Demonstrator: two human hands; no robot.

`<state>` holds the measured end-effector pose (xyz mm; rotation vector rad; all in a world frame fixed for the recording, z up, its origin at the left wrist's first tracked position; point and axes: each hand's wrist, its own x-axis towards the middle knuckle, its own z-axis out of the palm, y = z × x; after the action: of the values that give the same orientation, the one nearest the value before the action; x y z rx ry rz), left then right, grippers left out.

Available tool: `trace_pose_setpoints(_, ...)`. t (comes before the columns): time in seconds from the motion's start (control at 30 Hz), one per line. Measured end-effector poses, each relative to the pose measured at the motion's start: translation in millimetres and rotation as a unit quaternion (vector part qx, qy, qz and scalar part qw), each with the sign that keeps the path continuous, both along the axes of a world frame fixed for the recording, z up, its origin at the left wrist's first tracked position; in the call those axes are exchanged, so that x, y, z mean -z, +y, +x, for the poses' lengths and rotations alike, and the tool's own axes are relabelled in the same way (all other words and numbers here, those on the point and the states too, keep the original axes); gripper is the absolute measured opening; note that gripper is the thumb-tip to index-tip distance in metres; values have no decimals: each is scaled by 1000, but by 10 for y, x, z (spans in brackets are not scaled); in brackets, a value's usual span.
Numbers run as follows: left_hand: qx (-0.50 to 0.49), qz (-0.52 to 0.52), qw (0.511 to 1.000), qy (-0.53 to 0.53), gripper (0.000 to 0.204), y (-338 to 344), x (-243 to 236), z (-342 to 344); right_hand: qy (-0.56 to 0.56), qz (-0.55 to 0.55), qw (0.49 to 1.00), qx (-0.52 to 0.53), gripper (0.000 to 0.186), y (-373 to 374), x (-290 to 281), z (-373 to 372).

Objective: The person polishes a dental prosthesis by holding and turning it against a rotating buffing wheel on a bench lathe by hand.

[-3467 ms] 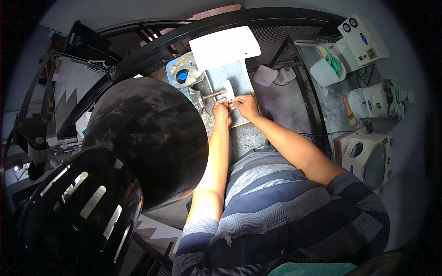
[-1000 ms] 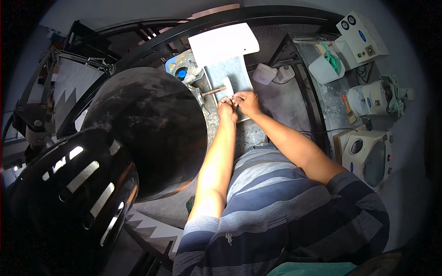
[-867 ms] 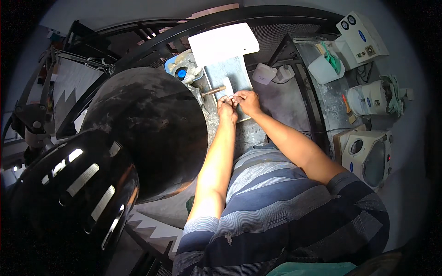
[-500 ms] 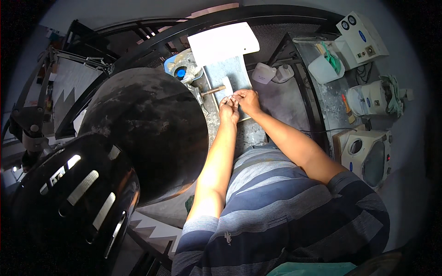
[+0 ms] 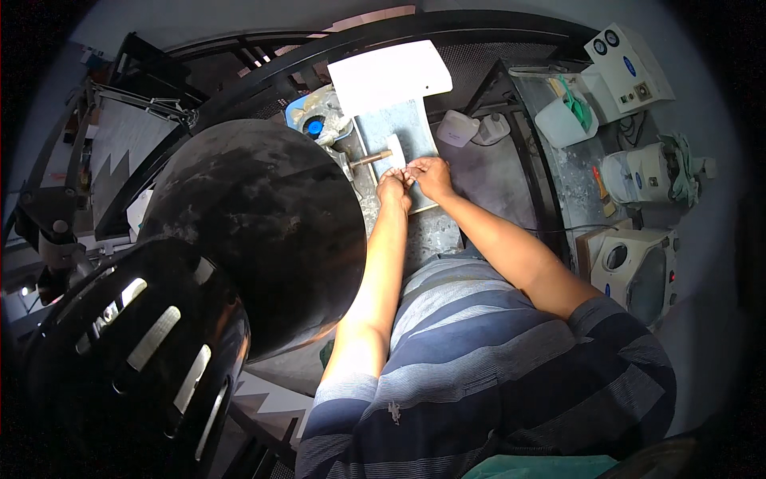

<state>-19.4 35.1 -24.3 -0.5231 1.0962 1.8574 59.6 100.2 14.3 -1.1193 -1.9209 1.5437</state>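
My left hand point(image 5: 393, 185) and my right hand point(image 5: 431, 177) meet just below a white wheel point(image 5: 396, 152) on a bronze-coloured shaft point(image 5: 369, 159). The fingers of both are closed on a small pale piece at the wheel's lower edge; it is too small to make out, and I cannot tell whether it touches the wheel. The shaft comes from a grey metal machine point(image 5: 344, 163) on the left. Under them lies a pale metal tray point(image 5: 378, 120), with a white panel point(image 5: 389, 73) over its far end. A blue container point(image 5: 297, 109) holding a crumpled bag sits beside it.
A big black lamp shade point(image 5: 247, 223) fills the left side. On the right bench point(image 5: 566, 184) stand a white tub with green tool point(image 5: 558, 128) and white machines point(image 5: 630, 279), beside an orange-handled brush point(image 5: 600, 184). Plastic jugs point(image 5: 459, 126) stand low behind a black frame.
Since the oldest frame my left hand has moved slightly right, closer to my right hand. In the last second both hands have stayed at the wheel with only small finger movements.
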Motion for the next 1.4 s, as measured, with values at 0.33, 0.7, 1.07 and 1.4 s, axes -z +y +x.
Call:
trace_pose_setpoints(0.33,-50,49,997,-27,11,-55,-50,76,-44,157,985,-54,11,-35,-105,30)
trace_pose_setpoints(0.7,-38,10,995,86,9,-43,35,78,35,57,998,-1,6,-101,-140,15)
trace_pose_setpoints(1.07,9,-11,999,36,11,-37,63,-48,-84,145,985,-30,6,-85,-152,-42)
trace_pose_setpoints(1.4,-33,-11,999,5,12,12,-31,-2,-85,122,988,-28,7,5,-70,-37)
